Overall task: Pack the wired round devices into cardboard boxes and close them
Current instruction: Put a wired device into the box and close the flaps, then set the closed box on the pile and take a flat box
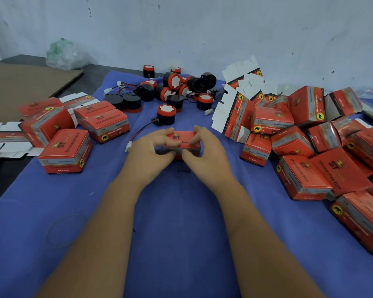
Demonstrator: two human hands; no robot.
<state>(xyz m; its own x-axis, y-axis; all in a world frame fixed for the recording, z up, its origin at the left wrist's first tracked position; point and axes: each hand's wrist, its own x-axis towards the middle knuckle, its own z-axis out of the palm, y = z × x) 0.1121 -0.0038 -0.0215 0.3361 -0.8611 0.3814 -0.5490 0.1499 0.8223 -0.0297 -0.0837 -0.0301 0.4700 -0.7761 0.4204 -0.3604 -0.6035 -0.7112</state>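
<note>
Mid-cloth, both hands, left hand (148, 148) and right hand (205, 149), are gripping one red box (181, 143); blue cloth (177, 222) nearer lying bare, box piles (323, 168) crowding both sides, round devices (172, 89) sitting far behind.

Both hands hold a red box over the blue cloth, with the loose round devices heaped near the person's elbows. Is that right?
Not quite. The head view shows the left hand and right hand holding the red box over the blue cloth, but the round devices are heaped at the far end, beyond the box.
</note>
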